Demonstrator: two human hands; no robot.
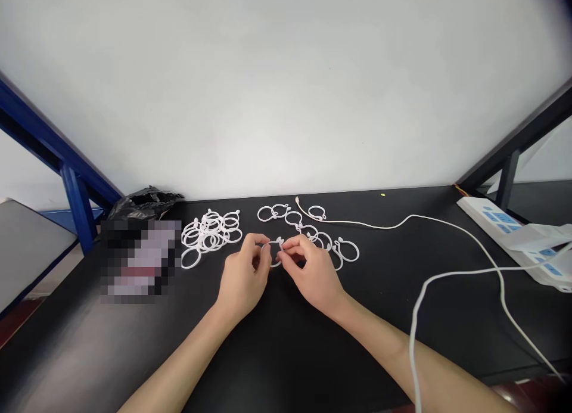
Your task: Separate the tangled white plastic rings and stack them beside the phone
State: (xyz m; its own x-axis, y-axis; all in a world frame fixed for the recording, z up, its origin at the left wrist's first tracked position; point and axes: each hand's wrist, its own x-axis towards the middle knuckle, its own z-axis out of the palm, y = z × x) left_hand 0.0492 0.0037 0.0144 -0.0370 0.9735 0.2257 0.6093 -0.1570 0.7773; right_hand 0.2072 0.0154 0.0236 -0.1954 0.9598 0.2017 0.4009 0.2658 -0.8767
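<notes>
Two bare hands, both mine, meet over one white ring (274, 242). Beyond it I count about eight loose rings (308, 226), some overlapping and some partly hidden by my right hand (315, 273); to the left lies one ring pile (210, 229), well over ten, too tangled for me to count exactly. On the right I see one power strip (500, 228) and two runs of white cable (413, 329), and at the far left, one black plastic bag (145, 203). My forearms reach in from the lower corners and converge, wrists low over the black table (268, 365), fingers curled inward. My left hand (243, 276) pinches the ring's left side between thumb and fingertips; my right pinches its right side, close to the small knobbed ends. The ring sits between my fingertips, near the middle of the table, just in front of the loose ones. It is thin, smooth and round, with its ends at the top, though my fingers cover parts of both sides.
</notes>
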